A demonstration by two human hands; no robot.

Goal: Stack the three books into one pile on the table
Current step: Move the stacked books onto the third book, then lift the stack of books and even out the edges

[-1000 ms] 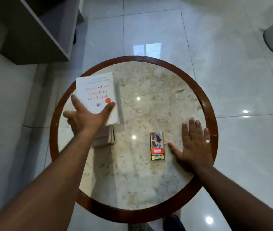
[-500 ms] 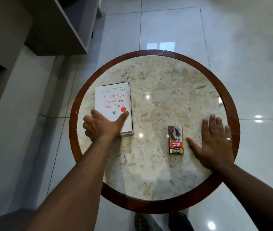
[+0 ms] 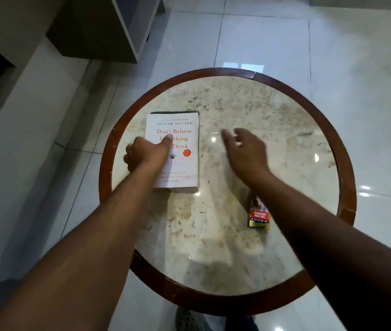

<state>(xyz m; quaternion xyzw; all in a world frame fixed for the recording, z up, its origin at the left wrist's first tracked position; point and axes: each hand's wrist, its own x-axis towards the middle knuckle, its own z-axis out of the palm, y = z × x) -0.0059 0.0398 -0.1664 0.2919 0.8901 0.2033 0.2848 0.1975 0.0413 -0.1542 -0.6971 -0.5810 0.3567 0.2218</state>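
One pile is all that shows on the round table [image 3: 347,163], a marble top ringed in dark wood, and it sits on the left half, well apart from the right rim. On top lies the white book [image 3: 185,163], cover up, its long axis running away from the person and its title reading upright to the camera. A dark edge peeks out along its far side and a sliver of pages shows at the near corner, so at least one more book lies under it; whether two are there I cannot tell from this angle.

Nearer of the two is the left hand [image 3: 145,152]: it rests on the book's left edge, thumb laid flat across the cover and the other digits curled down the side, pressing rather than lifting. My judgement is that the coming move is a squaring-up, and it turns on this: the book's free long edge faces right, toward the right hand [image 3: 247,154], which hangs above bare marble just beside that edge, fingers spread and loose, holding nothing, blurred.

Smallest on the table is a cigarette pack [image 3: 258,215], near the person, partly hidden under the right forearm, and clear of the pile.
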